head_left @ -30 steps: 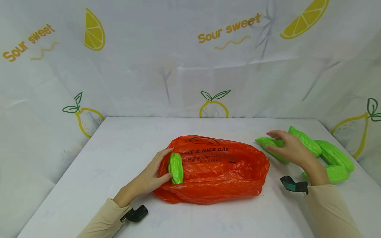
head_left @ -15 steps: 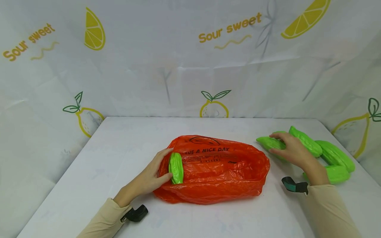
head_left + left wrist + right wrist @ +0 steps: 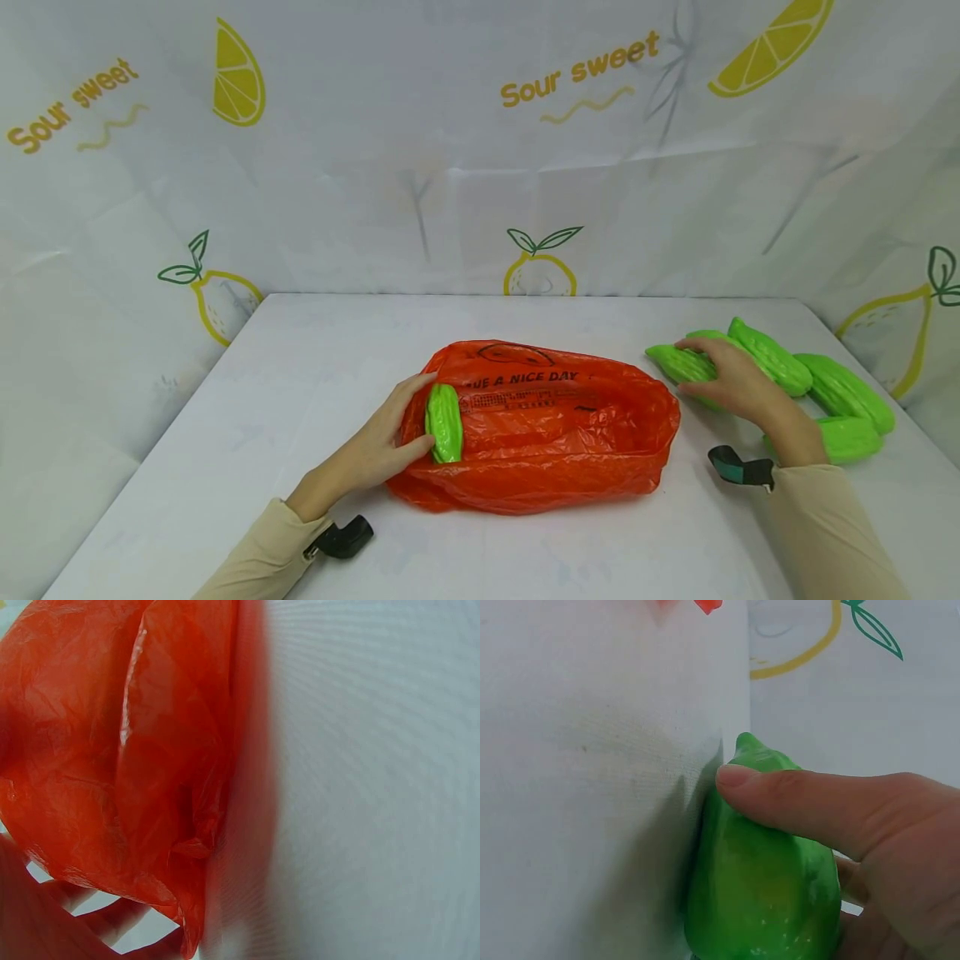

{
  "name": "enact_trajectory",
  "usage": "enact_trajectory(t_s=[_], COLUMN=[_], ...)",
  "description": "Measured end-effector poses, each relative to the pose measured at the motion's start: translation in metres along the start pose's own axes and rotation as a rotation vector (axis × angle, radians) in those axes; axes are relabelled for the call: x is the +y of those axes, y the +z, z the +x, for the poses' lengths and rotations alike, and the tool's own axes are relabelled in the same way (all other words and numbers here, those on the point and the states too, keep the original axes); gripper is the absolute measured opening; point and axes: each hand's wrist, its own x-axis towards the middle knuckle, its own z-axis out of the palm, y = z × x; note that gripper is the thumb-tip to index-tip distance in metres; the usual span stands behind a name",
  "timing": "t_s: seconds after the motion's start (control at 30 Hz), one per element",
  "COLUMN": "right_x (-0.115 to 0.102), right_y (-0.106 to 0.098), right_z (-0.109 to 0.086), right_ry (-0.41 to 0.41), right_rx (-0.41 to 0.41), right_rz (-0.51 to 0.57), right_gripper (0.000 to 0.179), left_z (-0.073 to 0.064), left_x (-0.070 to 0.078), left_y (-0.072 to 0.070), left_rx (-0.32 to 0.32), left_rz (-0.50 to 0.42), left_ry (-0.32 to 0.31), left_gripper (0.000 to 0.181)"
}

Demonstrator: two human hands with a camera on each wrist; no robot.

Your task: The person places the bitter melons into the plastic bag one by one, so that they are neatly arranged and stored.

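Note:
In the head view, a red plastic bag [image 3: 540,487] with black print lies on its side with its mouth gaping. A green bitter melon [image 3: 446,425], ribbed and glossy, is inside at its left end. My left hand [image 3: 375,437] holds the bag's left end, thumb over the near rim; the left wrist view has its fingers spread behind the red film. On the right, my right hand [image 3: 738,383] grips another bitter melon [image 3: 678,363]. The right wrist view shows the thumb [image 3: 795,802] across this melon, with fingers on its far side, partly hidden.
Several more bitter melons lie close together at the right: one melon [image 3: 772,358] just beyond the right hand, another melon [image 3: 843,392] farther right, and a nearer melon [image 3: 851,439] beside the right wrist. The white table [image 3: 225,467] meets a lemon-printed cloth [image 3: 360,192] at its back edge.
My right hand has lowered slightly onto the leftmost bitter melon of the group, and thumb and fingers have closed round it. The left hand and the bag stay put.

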Motion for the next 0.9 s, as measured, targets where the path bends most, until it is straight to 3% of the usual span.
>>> enact_trajectory(t_s=[0.57,0.9], right_x=[-0.005,-0.01], right_y=[-0.003,-0.006], right_z=[0.0,-0.002], right_ry=[0.068,0.034], right_rx=[-0.008,0.01], right_rz=[-0.038,-0.035], right_gripper=[0.068,0.068], left_z=[0.0,0.0], left_x=[-0.002,-0.001], left_y=[0.001,0.0], left_rx=[0.0,-0.007], left_rz=[-0.003,0.001], left_ry=[0.013,0.003], left_gripper=[0.074,0.075])
